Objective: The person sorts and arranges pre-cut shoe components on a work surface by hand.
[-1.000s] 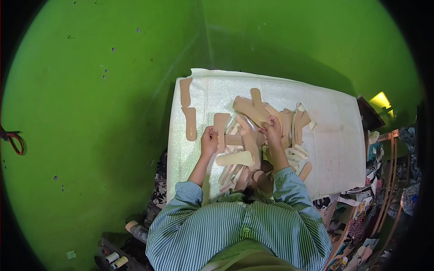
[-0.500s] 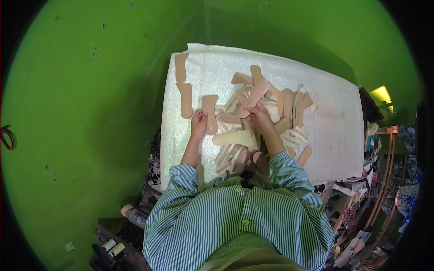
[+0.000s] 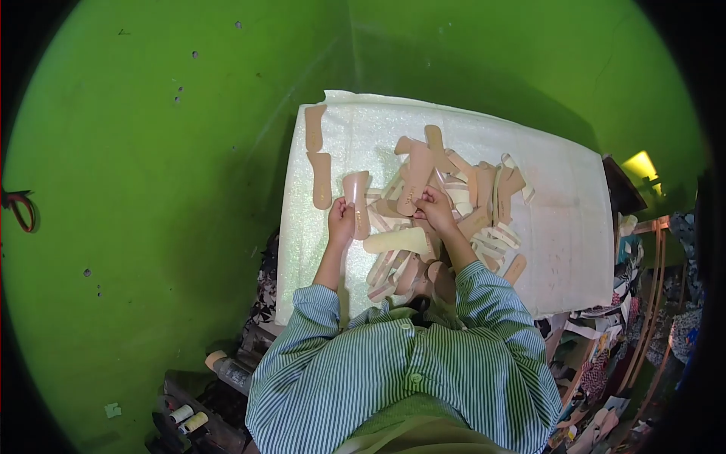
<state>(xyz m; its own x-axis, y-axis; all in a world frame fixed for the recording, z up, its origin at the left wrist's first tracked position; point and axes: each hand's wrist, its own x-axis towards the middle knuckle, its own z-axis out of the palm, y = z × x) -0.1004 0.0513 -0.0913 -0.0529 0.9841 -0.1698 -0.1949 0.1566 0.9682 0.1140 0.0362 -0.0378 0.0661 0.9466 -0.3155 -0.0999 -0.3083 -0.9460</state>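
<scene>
My left hand (image 3: 342, 221) is closed on the edge of a tan shoe insole (image 3: 356, 189) with small gold print near its lower end. A second tan insole (image 3: 418, 170) is pinched by its lower end in my right hand (image 3: 436, 209), over a loose heap of insoles (image 3: 481, 219). Beneath my hands a pale cream insole (image 3: 397, 240) lies crosswise on the heap. Left of my left hand, two tan insoles lie end to end, an upper one (image 3: 314, 129) and a lower one (image 3: 321, 181).
A white sheeted table (image 3: 563, 227) carries the insoles, with a green wall (image 3: 189, 151) beyond it. Thread spools (image 3: 193, 422) stand at lower left. Fabric and scraps (image 3: 597, 371) crowd the lower right beside metal rails (image 3: 652, 303).
The insole in my right hand has swung from a rightward slant to nearly upright. The one in my left hand has tilted and now catches the light. The whole view has shifted slightly.
</scene>
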